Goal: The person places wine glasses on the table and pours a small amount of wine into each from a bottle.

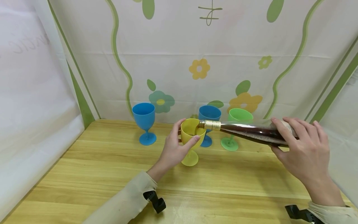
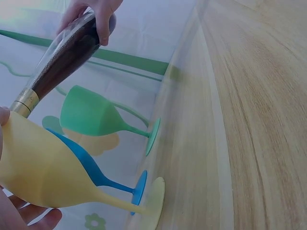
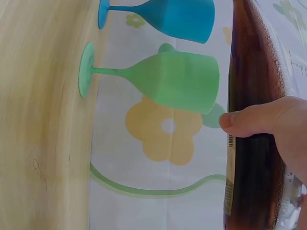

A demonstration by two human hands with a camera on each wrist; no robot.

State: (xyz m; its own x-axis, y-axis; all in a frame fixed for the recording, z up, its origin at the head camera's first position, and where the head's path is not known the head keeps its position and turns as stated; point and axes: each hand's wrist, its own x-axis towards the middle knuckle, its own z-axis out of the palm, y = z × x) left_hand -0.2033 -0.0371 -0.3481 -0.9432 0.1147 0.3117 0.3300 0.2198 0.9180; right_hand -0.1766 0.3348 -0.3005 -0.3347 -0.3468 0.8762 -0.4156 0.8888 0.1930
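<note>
My left hand [image 1: 173, 147] grips the bowl of a yellow goblet [image 2: 48, 167], thumb on the near side. The goblet's foot [image 1: 190, 159] is at the wooden table. In my right hand [image 1: 306, 151] is a glass bottle [image 1: 249, 130] of dark liquid, tipped nearly level, its neck pointing left. The gold-wrapped neck [image 1: 212, 124] reaches the goblet's rim, and the mouth lies just inside it. In the right wrist view, my thumb [image 3: 259, 120] lies across the bottle [image 3: 252, 182], and bubbles line the glass. How much liquid the goblet holds I cannot tell.
Behind the yellow goblet stands a blue goblet [image 1: 210, 112], partly hidden by the bottle. A green goblet [image 1: 237, 115] is to its right, also behind the bottle. Another blue goblet [image 1: 144, 115] stands at the left. A flower-printed cloth [image 1: 179, 77] hangs behind the wooden table [image 1: 106, 165].
</note>
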